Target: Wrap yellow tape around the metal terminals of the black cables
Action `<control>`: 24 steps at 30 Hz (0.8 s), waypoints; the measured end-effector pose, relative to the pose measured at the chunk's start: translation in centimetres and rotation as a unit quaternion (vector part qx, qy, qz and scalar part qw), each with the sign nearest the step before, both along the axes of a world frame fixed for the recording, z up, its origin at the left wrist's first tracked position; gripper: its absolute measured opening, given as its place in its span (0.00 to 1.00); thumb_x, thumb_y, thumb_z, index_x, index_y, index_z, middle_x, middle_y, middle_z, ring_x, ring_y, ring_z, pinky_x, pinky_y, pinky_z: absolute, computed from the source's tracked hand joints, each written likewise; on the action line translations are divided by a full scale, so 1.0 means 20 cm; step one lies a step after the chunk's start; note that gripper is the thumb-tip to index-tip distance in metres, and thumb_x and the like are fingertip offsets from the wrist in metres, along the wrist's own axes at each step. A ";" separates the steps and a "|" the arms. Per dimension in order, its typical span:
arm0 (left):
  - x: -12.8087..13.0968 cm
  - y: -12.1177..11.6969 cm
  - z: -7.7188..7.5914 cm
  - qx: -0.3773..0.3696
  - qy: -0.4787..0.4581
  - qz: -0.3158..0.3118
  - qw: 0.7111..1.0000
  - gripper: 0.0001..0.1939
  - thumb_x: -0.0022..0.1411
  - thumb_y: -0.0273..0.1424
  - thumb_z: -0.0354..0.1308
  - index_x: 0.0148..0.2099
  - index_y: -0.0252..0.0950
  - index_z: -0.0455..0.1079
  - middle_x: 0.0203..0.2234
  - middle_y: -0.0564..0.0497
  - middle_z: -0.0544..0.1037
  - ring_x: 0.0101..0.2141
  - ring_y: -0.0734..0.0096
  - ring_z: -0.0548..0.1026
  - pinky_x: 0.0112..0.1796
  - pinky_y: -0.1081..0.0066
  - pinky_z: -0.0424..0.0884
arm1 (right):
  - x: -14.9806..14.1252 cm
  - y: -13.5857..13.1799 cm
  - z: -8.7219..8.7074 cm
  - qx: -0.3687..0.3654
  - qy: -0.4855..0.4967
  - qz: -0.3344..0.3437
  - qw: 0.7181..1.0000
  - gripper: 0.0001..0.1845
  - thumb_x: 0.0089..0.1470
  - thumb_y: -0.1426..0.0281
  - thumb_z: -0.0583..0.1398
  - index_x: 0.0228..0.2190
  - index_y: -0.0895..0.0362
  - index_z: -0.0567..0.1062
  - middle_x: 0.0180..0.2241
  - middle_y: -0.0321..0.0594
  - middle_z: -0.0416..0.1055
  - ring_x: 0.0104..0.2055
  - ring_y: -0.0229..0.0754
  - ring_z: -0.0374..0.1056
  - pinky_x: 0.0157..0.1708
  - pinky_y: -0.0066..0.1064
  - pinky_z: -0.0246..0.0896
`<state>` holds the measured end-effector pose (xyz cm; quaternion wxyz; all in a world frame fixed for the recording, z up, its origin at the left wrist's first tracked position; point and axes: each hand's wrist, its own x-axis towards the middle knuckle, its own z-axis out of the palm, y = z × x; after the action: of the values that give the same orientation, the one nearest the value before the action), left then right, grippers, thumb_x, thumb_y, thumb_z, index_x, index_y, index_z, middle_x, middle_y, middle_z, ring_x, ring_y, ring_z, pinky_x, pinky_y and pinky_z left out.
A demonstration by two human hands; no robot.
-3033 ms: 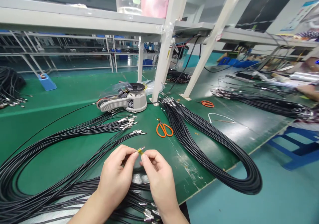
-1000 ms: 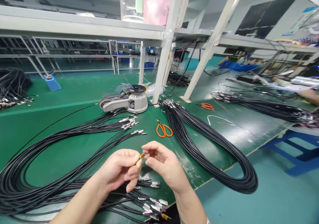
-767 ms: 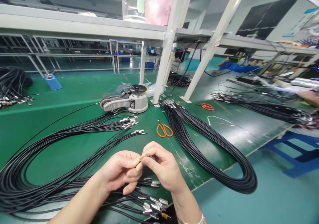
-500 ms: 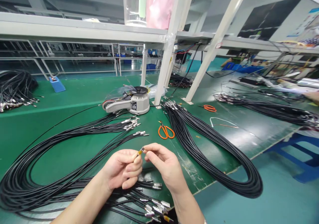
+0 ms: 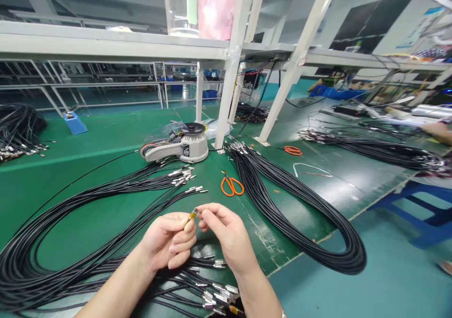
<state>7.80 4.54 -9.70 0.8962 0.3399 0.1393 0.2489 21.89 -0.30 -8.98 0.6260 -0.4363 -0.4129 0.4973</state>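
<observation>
A black cable end with yellow tape [image 5: 192,215] and a small metal connector is held up over the green table. My left hand [image 5: 169,241] pinches it just below the tape, between thumb and index finger, the other fingers curled. At the metal tip, my right hand [image 5: 226,235] closes its thumb and index finger; the exact contact is partly hidden. Under and beside my hands, loose cable ends with metal connectors [image 5: 219,297] lie in a cluster, one with yellow tape. The long loop of black cables [image 5: 21,261] curves off to the left.
Orange-handled scissors [image 5: 232,186] lie beyond my hands, near a grey tape dispenser [image 5: 192,148]. A cable bundle [image 5: 300,228] loops on the right. White shelf posts [image 5: 229,96] rise behind. A blue stool [image 5: 416,209] stands past the table edge; another person's hand [image 5: 438,132] shows far right.
The view has turned slightly, so everything sits a little further left. My hands keep their grip on the cable end; my right fingers have shifted only slightly at the tip.
</observation>
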 end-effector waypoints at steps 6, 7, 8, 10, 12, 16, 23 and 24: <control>0.04 -0.08 0.03 0.226 0.193 0.149 0.943 0.09 0.59 0.32 0.57 0.28 0.33 0.70 0.15 0.56 0.67 0.14 0.80 0.62 0.16 0.80 0.60 | 0.09 -0.04 0.03 -0.032 -0.097 -0.007 0.995 0.09 0.48 0.64 0.64 0.25 0.58 0.77 0.22 0.34 0.71 0.25 0.36 0.65 0.29 0.28 0.63; 0.04 -0.10 0.03 0.329 0.250 0.196 0.889 0.08 0.59 0.31 0.57 0.29 0.35 0.71 0.18 0.55 0.70 0.18 0.78 0.66 0.21 0.78 0.63 | 0.11 -0.06 0.03 -0.033 -0.114 -0.009 0.993 0.08 0.48 0.65 0.64 0.26 0.58 0.77 0.23 0.34 0.71 0.27 0.37 0.66 0.30 0.28 0.64; 0.05 -0.12 0.03 0.432 0.293 0.232 0.821 0.06 0.59 0.30 0.57 0.31 0.36 0.72 0.21 0.54 0.72 0.22 0.76 0.68 0.25 0.76 0.65 | 0.13 -0.07 0.03 -0.031 -0.126 -0.013 0.991 0.07 0.48 0.66 0.64 0.27 0.58 0.77 0.24 0.35 0.72 0.28 0.38 0.67 0.31 0.29 0.65; 0.05 -0.14 0.03 0.581 0.319 0.263 0.701 0.05 0.60 0.28 0.56 0.36 0.37 0.74 0.25 0.51 0.74 0.28 0.72 0.70 0.32 0.73 0.65 | 0.16 -0.11 0.03 -0.016 -0.145 -0.027 0.989 0.05 0.47 0.67 0.65 0.28 0.57 0.77 0.27 0.36 0.73 0.30 0.39 0.69 0.33 0.30 0.65; 0.05 -0.15 0.01 0.652 0.304 0.276 0.638 0.08 0.60 0.25 0.55 0.41 0.38 0.73 0.27 0.50 0.75 0.30 0.70 0.70 0.33 0.72 0.65 | 0.18 -0.13 0.01 0.016 -0.166 -0.043 0.985 0.04 0.47 0.69 0.65 0.28 0.56 0.77 0.28 0.36 0.73 0.31 0.40 0.69 0.34 0.30 0.66; 0.05 -0.15 -0.01 0.700 0.262 0.328 0.577 0.14 0.59 0.20 0.55 0.45 0.40 0.72 0.30 0.49 0.76 0.31 0.69 0.69 0.33 0.71 0.66 | 0.19 -0.17 -0.04 0.065 -0.171 -0.036 0.982 0.04 0.48 0.70 0.64 0.31 0.54 0.78 0.30 0.37 0.73 0.33 0.40 0.69 0.35 0.31 0.66; 0.06 -0.17 -0.01 0.716 0.259 0.338 0.553 0.15 0.57 0.17 0.55 0.44 0.37 0.70 0.28 0.49 0.75 0.30 0.69 0.69 0.32 0.71 0.67 | 0.18 -0.18 -0.08 0.048 -0.125 -0.048 0.990 0.04 0.48 0.72 0.64 0.29 0.53 0.80 0.30 0.37 0.74 0.33 0.40 0.69 0.34 0.29 0.66; 0.06 -0.17 -0.01 0.714 0.262 0.338 0.554 0.14 0.57 0.17 0.55 0.44 0.37 0.70 0.28 0.49 0.75 0.30 0.70 0.69 0.32 0.71 0.67 | 0.18 -0.17 -0.08 0.037 -0.118 -0.051 0.991 0.04 0.47 0.72 0.65 0.29 0.54 0.80 0.29 0.37 0.74 0.32 0.40 0.69 0.33 0.29 0.66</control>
<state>9.08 1.17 -9.95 0.1331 0.8468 0.2488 0.4509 25.44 -3.78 -10.57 0.6130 -0.4891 -0.4796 0.3939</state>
